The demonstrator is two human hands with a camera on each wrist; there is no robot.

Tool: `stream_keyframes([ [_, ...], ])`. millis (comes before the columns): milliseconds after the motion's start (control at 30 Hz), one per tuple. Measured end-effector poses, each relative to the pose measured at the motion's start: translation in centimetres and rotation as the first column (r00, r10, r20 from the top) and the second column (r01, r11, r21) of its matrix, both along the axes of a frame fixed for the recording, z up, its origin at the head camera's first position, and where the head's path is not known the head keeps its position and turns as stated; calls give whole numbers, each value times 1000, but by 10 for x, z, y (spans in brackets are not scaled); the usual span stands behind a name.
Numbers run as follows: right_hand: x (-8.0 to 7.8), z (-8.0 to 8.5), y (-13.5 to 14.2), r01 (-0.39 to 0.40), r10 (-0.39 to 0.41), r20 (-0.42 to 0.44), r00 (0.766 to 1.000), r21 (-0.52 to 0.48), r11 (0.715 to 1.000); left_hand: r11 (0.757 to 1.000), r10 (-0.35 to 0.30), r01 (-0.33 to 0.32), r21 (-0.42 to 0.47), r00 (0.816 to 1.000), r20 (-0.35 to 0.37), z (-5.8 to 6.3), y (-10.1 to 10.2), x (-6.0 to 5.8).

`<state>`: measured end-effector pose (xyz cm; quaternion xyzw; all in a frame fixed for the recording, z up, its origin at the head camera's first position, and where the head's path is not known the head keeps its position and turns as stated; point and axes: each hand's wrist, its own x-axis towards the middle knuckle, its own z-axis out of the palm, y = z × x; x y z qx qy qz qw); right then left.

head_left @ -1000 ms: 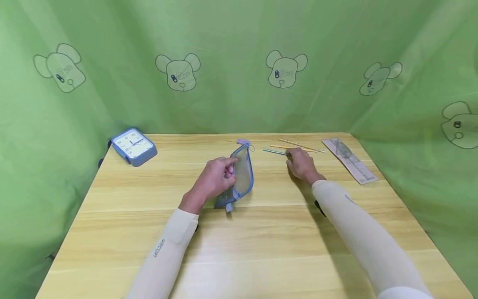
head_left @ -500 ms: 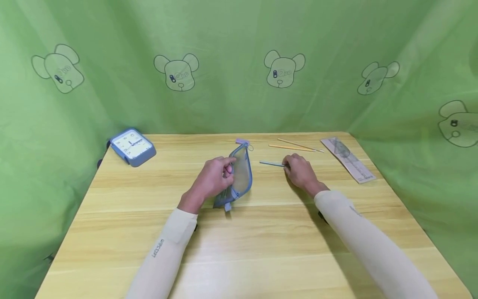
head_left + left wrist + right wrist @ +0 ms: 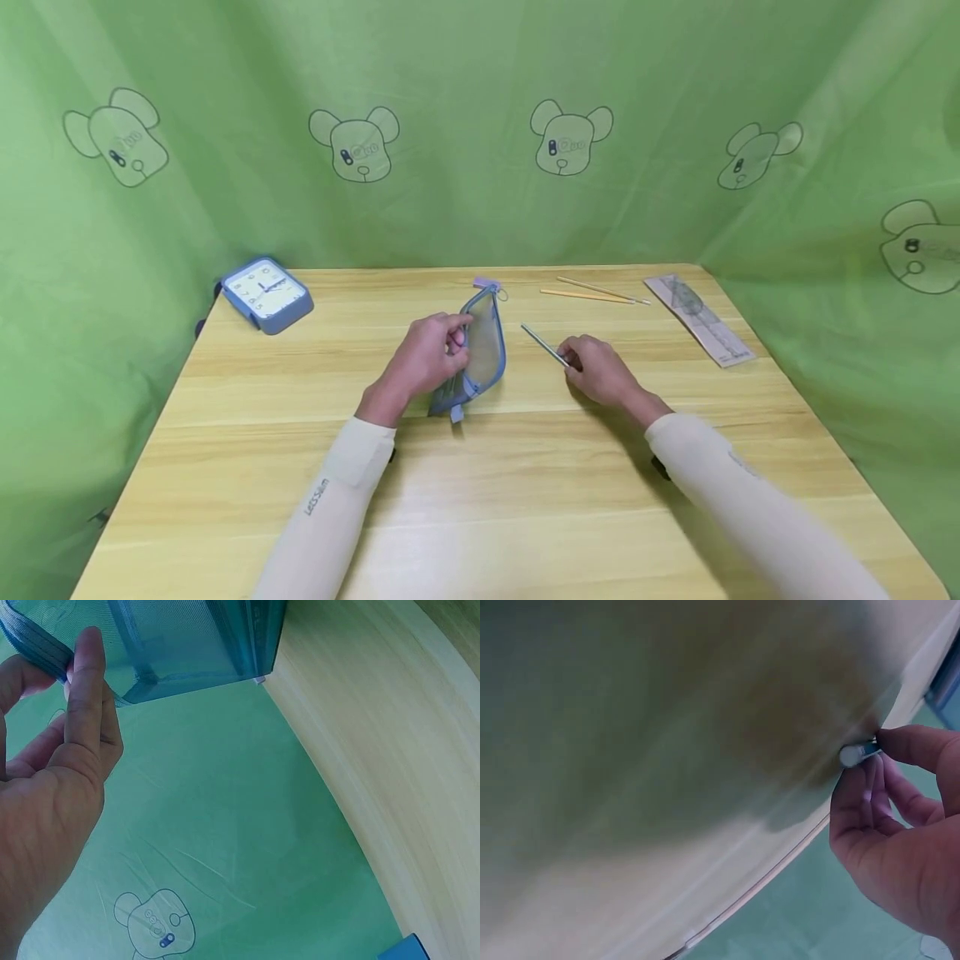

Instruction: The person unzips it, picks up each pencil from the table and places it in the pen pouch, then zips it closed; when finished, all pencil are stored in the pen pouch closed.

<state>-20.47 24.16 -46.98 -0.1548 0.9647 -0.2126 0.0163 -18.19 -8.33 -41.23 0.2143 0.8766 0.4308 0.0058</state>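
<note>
My left hand pinches the edge of a blue mesh zip pouch, whose mouth gapes toward the right. In the left wrist view, thumb and fingers grip the zipper edge of the pouch. To the right of it, my right hand holds a thin blue-green pencil near its rear end, the other end pointing up and left toward the pouch. The right wrist view shows the round pale end of the pencil between thumb and fingertips.
An orange pencil and a thin brown pencil lie near the back edge. A purple block sits behind the pouch. A packaged ruler set lies at right, a blue alarm clock at back left. Green curtain surrounds the table.
My right hand has drawn the blue-green pencil away from the other pencils, toward the front, and turned it to a steeper slant. The left hand and pouch have stayed in place.
</note>
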Motion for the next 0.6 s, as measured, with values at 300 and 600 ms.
stream_keyframes([
  [300,15,-1,-13,48,-45,60,997,-48,998,1000,1,-1,9,1000,19,0,0,1],
  [600,21,8,-16,139,-124,112,986,-143,980,1000,-6,6,13,1000,27,0,2,2],
])
